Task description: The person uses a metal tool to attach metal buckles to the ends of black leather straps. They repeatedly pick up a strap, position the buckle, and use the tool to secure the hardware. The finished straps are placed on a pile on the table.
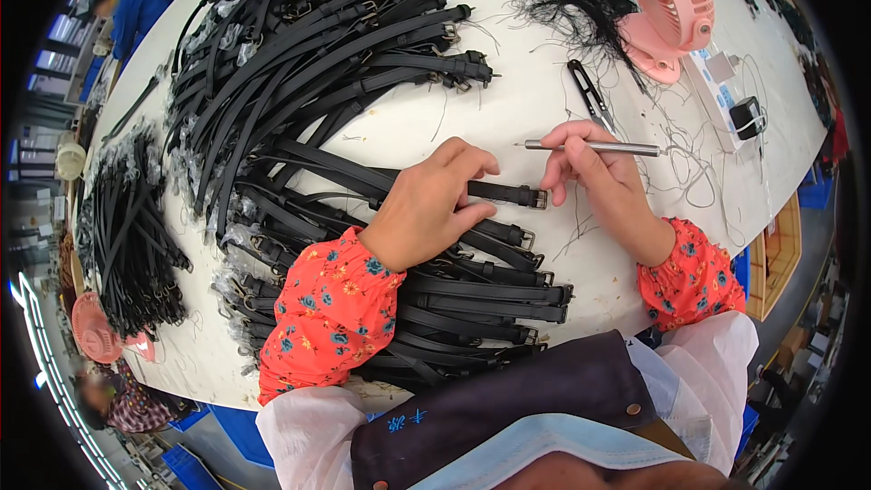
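Working our way through a big batch of black straps here, one at a time, and right now we're on the buckle end of one strap [504,192]. Our left hand [426,209] is flat on it, fingers pressed down together just behind the metal buckle [539,199], pinning it to the white table [408,127]. Our right hand [594,168] is closed around a thin silver pen-like tool [590,146], pinched between thumb and fingers, lying level, with its tip poking out on the left-hand side, just above the buckle. Can't tell whether the tip is touching anything yet.

Under and below the left wrist there's a row of straps [481,295] laid out side by side, buckles toward the right hand. Beyond the left hand a huge messy heap of straps [308,45] fans out. Past the right hand sit a pair of thread snips [590,95] and a pink desk fan [667,0], with loose threads [676,150] scattered around.

Our guess: this is the tidy-up or marking step at the buckle. Next move probably needs the strap kept pinned flat while the tool tip comes down right at the buckle, small and careful.
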`<action>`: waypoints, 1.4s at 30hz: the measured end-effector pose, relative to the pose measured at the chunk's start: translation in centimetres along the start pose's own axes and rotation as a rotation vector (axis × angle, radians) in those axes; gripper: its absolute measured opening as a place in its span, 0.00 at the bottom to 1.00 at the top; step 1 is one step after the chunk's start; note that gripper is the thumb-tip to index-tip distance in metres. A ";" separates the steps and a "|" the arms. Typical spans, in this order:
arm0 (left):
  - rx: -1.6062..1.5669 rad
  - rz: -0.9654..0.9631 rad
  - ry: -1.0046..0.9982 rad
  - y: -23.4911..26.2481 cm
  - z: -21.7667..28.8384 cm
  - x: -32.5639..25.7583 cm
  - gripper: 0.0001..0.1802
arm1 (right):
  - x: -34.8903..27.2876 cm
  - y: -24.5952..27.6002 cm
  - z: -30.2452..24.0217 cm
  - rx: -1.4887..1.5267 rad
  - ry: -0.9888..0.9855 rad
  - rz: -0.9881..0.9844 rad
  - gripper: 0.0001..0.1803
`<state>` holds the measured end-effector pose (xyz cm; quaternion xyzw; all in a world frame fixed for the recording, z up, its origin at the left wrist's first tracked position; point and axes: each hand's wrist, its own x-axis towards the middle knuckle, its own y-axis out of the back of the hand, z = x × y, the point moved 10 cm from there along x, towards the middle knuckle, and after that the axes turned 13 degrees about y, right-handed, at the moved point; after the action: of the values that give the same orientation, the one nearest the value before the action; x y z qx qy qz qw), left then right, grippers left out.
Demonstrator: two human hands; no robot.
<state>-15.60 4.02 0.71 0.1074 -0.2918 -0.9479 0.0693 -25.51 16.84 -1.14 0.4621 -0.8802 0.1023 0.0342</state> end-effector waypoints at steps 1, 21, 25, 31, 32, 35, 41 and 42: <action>0.036 0.017 -0.033 -0.1 0.4 -0.1 0.17 | 0.0 0.1 0.0 0.006 -0.004 0.011 0.19; 0.148 0.045 -0.124 -0.9 1.1 -0.4 0.22 | 0.1 0.5 0.8 0.107 -0.034 0.053 0.21; 0.240 0.126 -0.206 -1.0 2.2 -0.6 0.18 | 0.2 0.5 0.7 0.103 -0.028 0.071 0.22; 0.237 0.159 -0.323 -1.5 2.2 -1.2 0.09 | 0.1 -0.1 0.8 0.077 -0.062 -0.004 0.21; 0.249 0.156 -0.343 -1.5 2.3 -1.2 0.08 | 0.1 -0.2 0.8 0.081 -0.069 -0.014 0.22; 0.211 0.168 -0.327 -1.3 2.2 -1.0 0.06 | 0.0 -0.6 0.7 0.074 -0.084 -0.052 0.22; 0.111 0.154 -0.235 -0.9 1.7 -0.4 0.05 | -0.2 -1.0 1.0 -0.006 -0.128 -0.128 0.22; 0.099 0.143 -0.222 -0.9 1.5 -0.3 0.05 | -0.4 -1.1 1.0 -0.017 -0.178 -0.134 0.22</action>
<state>-15.71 5.61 1.48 -0.0157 -0.3510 -0.9310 0.0987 -24.34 16.35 -1.98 0.5269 -0.8478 0.0510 -0.0331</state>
